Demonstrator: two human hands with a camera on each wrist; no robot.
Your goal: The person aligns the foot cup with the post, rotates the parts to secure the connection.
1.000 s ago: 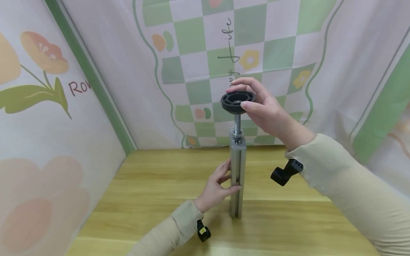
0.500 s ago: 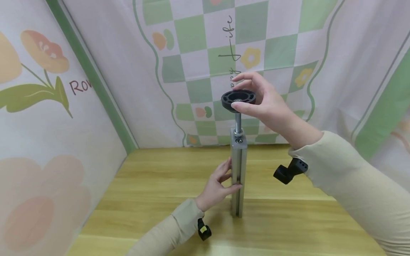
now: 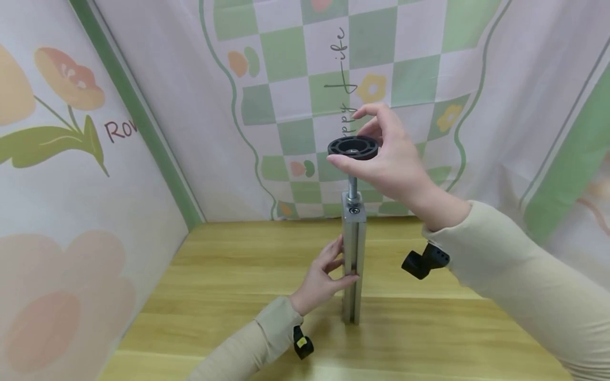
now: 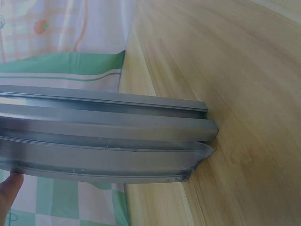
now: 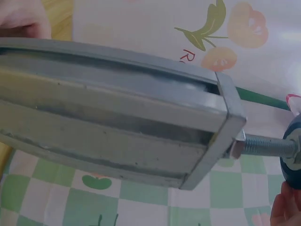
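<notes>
An aluminium profile (image 3: pixel 354 254) stands upright on the table, with a metal end plate (image 3: pixel 354 216) on top. A threaded rod (image 5: pixel 265 146) with a nut (image 5: pixel 238 144) rises from that plate. It carries a black round levelling foot (image 3: pixel 368 152), its ribbed hollow side facing up. My right hand (image 3: pixel 396 161) grips the foot's rim, thumb along the near side and fingers at the far side. Lower down, my left hand (image 3: pixel 319 281) holds the profile from the left, thumb in front. In the left wrist view the profile's slotted lower end (image 4: pixel 141 129) meets the tabletop.
The wooden table (image 3: pixel 229 264) ends at a patterned curtain (image 3: pixel 281 100) just behind the profile. Another printed cloth wall (image 3: pixel 62 211) stands at the left. Black wrist cameras are worn at the left cuff (image 3: pixel 303 343) and the right cuff (image 3: pixel 424 260).
My right thumb has slid leftward around the near side of the levelling foot, and the hand has turned with it. The left hand and the profile stay about where they were.
</notes>
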